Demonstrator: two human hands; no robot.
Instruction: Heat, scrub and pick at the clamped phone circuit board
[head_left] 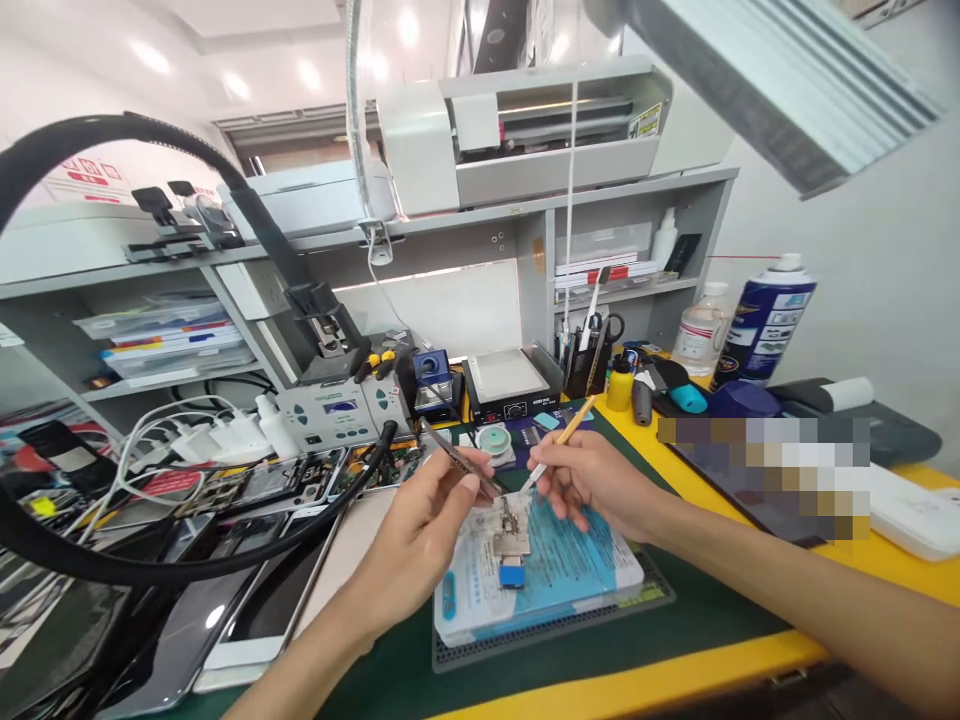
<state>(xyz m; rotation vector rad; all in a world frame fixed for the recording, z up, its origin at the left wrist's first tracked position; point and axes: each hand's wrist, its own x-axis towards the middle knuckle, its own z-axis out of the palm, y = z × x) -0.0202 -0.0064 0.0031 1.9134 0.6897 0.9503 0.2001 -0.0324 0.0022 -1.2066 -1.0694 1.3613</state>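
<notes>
My left hand [442, 520] grips a thin, dark, flat part [469, 465], tilted up over a blue and white box [577, 570]. My right hand [589, 480] is closed round a slim brush-like tool [574, 425] with a yellowish upper end and a white lower part. Its tip points down near the lower end of the dark part; whether they touch cannot be told. Below the hands, a small metal piece [511, 542] with a blue block [511, 574] rests on the box. A dark mat lies beneath the box.
Phones and tablets [247, 600] lie at the left under a black hose [187, 570]. Behind stand a grey control station [341, 410] and a heating plate [510, 378]. A spray can [765, 320], bottle [697, 330] and dark tablet [735, 480] are at the right. A lamp hangs overhead.
</notes>
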